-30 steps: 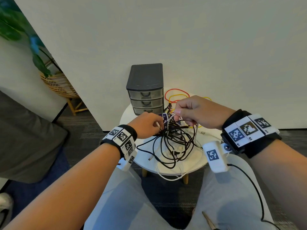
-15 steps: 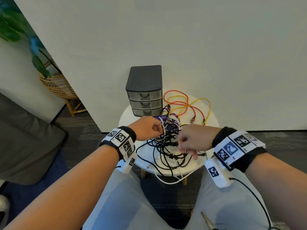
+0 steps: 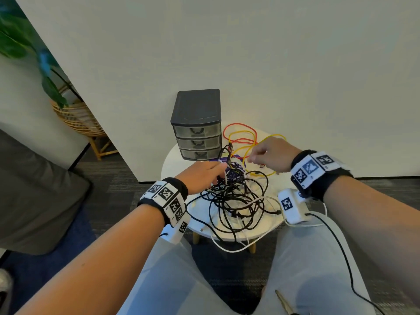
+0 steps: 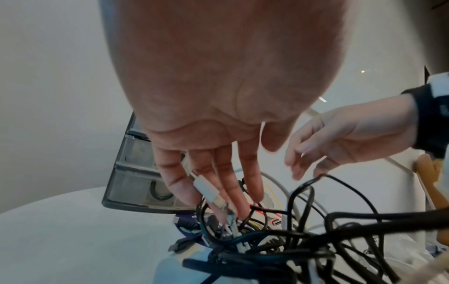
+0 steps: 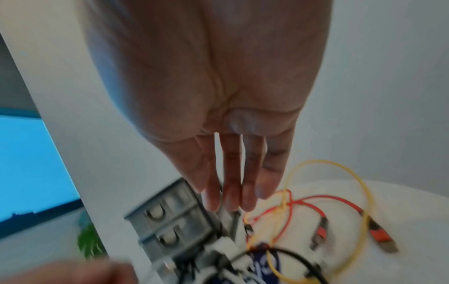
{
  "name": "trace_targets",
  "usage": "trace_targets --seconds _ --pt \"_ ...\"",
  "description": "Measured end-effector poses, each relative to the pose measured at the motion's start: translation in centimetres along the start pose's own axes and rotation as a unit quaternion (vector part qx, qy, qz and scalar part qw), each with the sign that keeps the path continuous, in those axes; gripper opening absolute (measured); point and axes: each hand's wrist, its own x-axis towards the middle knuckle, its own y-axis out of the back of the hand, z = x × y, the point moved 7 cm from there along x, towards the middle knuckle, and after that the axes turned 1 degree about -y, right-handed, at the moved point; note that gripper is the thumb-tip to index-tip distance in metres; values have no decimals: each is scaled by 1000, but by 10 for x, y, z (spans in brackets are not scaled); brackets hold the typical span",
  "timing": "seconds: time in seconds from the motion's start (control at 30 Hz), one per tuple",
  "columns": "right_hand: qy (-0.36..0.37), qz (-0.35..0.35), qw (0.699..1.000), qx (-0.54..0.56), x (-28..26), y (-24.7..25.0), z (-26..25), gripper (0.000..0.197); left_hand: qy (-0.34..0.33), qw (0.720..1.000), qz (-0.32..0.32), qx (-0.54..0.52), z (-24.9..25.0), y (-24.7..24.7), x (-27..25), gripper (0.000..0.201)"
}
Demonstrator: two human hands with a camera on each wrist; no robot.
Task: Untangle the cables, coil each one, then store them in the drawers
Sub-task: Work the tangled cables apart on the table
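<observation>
A tangle of black cables (image 3: 236, 198) (image 4: 316, 240) lies on the round white table (image 3: 177, 160). My left hand (image 3: 221, 169) (image 4: 218, 201) reaches into its far side and pinches the white cable's plug (image 4: 206, 189) between its fingers. That white cable (image 3: 236, 250) loops over the table's front edge. My right hand (image 3: 251, 158) (image 5: 233, 203) hovers above the yellow cable (image 3: 241, 133) (image 5: 359, 184) and red cable (image 3: 238, 125) (image 5: 313, 203), fingers straight and holding nothing. The grey three-drawer unit (image 3: 196, 110) (image 5: 170, 221) stands at the back left, all drawers closed.
A purple packet (image 3: 235, 170) sits under the cables beside the drawers. The wall rises directly behind the table. A wicker plant stand (image 3: 75, 117) and a grey seat (image 3: 34, 189) are on the left. My knees are just below the table's front edge.
My right hand rose from the black tangle and moved back-right over the yellow and red cables, now holding nothing. My left hand stayed at the white plug.
</observation>
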Motion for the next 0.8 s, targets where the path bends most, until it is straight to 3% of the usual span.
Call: trace_targets --seconds 0.07,0.13,0.3,0.37,0.5,0.67,0.8 --pt "-10 -47 999 -24 6 -20 3 17 1 1000 -3 15 3 -4 0 47" --pt "-28 -70 997 -6 10 -33 10 17 2 998 -6 70 1 -9 3 40" --pt "-109 -65 990 61 11 -44 22 29 1 994 3 110 -8 -15 11 27" --pt "-131 -65 989 10 11 -46 28 38 1 994 4 110 -9 -17 14 28" --pt "-191 -86 978 -10 14 -60 41 37 2 993 -1 117 -11 -20 18 29" --pt "-192 -127 973 -33 16 -68 36 34 -4 994 -4 111 -9 -21 16 27" --pt "-225 -106 962 110 11 -56 37 26 -6 994 -6 109 -10 -20 17 19"
